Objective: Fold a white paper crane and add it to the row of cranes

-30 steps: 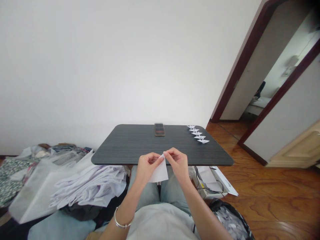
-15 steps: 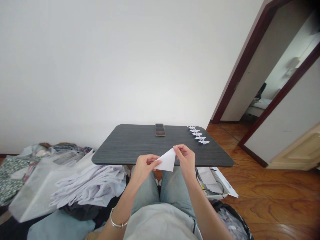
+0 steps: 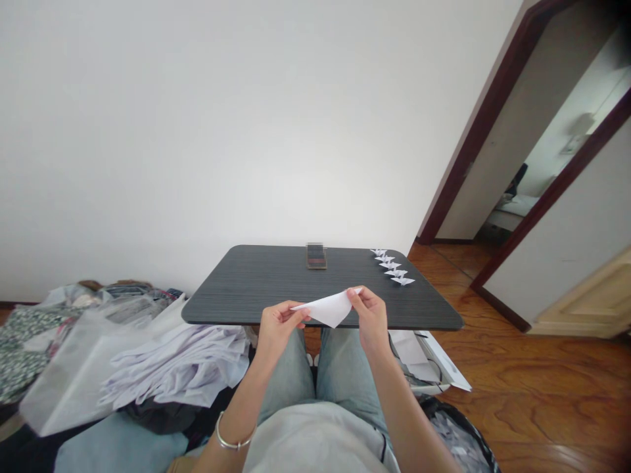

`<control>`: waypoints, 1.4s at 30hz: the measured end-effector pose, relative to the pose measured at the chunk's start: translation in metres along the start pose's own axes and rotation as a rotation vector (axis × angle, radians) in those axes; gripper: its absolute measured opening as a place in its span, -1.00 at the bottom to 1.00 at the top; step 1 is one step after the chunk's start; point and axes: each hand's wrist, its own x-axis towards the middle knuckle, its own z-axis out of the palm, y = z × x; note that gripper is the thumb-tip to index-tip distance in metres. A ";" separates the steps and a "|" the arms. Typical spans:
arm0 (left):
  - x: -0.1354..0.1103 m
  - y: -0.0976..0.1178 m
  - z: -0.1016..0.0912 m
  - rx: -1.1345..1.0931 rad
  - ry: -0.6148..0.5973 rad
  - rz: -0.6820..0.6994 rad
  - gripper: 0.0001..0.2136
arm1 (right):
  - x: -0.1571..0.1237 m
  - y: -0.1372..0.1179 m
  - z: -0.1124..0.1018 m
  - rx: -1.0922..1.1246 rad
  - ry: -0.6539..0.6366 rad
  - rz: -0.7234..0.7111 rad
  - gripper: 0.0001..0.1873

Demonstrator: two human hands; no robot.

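A folded piece of white paper (image 3: 331,309) hangs between my two hands, over the near edge of the dark table (image 3: 266,282). One corner points down toward my lap. My left hand (image 3: 279,323) pinches its left tip between thumb and fingers. The upper right corner is gripped by my right hand (image 3: 369,314), thumb in front. Several small folded white paper cranes (image 3: 394,265) stand in a slanting row at the table's right side, beyond my right hand.
A phone-like device (image 3: 316,256) rests at the table's back edge. White folded cloth (image 3: 182,364) and clothes are heaped at the left. On the right are a box with papers (image 3: 419,358) and a black bag (image 3: 461,433) on the wooden floor.
The paper has turned in my hands, from a triangle standing up at the right to a flatter, wider shape. My left hand has shifted slightly left, its grip now at the left tip.
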 end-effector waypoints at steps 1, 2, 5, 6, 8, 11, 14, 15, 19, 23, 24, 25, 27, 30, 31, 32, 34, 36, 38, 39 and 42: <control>0.000 0.000 0.000 0.008 -0.001 0.007 -0.75 | 0.000 0.000 0.000 0.006 -0.022 0.014 -0.78; 0.000 0.000 0.001 0.017 -0.008 0.012 -0.75 | -0.001 0.000 0.000 0.008 -0.045 0.029 -0.78; -0.001 0.000 0.001 0.024 -0.021 0.019 -0.73 | -0.002 0.001 0.001 -0.006 -0.084 0.058 -0.79; -0.001 0.000 0.001 0.016 -0.014 0.028 -0.71 | -0.002 0.001 0.001 -0.013 -0.081 0.059 -0.80; -0.002 0.000 0.001 0.000 0.009 0.060 -0.67 | -0.002 0.001 0.001 -0.021 -0.068 0.057 -0.81; -0.003 0.000 0.001 0.007 0.028 0.099 -0.71 | -0.003 0.001 0.002 -0.016 -0.065 0.060 -0.81; -0.003 0.001 0.000 0.021 0.019 0.082 -0.73 | -0.004 0.000 0.003 0.024 -0.102 0.085 -0.80; -0.002 0.001 0.000 0.016 0.015 0.071 -0.74 | -0.005 0.000 0.003 0.044 -0.123 0.097 -0.78; -0.002 0.003 0.001 -0.032 0.003 0.027 -0.77 | -0.006 0.001 0.002 0.064 -0.135 0.106 -0.77; -0.002 0.004 0.001 -0.054 0.011 0.005 -0.78 | -0.006 0.002 0.004 0.056 -0.108 0.082 -0.81; -0.001 0.004 0.002 -0.053 0.007 0.002 -0.78 | -0.006 0.002 0.004 0.069 -0.102 0.080 -0.81; -0.001 0.003 0.002 -0.052 0.003 -0.001 -0.77 | -0.006 0.002 0.005 0.086 -0.095 0.078 -0.81; 0.001 0.002 0.001 -0.058 -0.001 -0.009 -0.77 | -0.006 0.002 0.005 0.119 -0.081 0.068 -0.80; 0.002 -0.001 -0.001 -0.076 -0.009 -0.018 -0.78 | -0.008 0.002 0.004 0.138 -0.089 0.068 -0.79; 0.002 -0.002 -0.002 -0.080 -0.013 -0.019 -0.78 | -0.008 0.002 0.004 0.140 -0.097 0.083 -0.77; 0.003 -0.002 -0.002 -0.083 -0.018 -0.020 -0.78 | -0.008 0.002 0.004 0.138 -0.107 0.104 -0.75; 0.003 -0.003 -0.004 -0.085 -0.026 -0.024 -0.78 | -0.008 0.002 0.003 0.123 -0.113 0.142 -0.68; 0.003 -0.004 -0.004 -0.083 -0.037 -0.037 -0.78 | -0.008 0.002 0.004 0.096 -0.087 0.157 -0.64; 0.004 -0.003 -0.003 -0.072 -0.060 -0.051 -0.79 | -0.008 0.002 0.005 0.066 -0.052 0.161 -0.61; 0.004 -0.003 -0.003 -0.061 -0.073 -0.052 -0.79 | -0.008 0.002 0.005 0.048 -0.045 0.158 -0.60; 0.005 -0.001 0.001 -0.015 -0.102 -0.033 -0.78 | -0.008 0.003 0.007 -0.012 -0.084 0.138 -0.59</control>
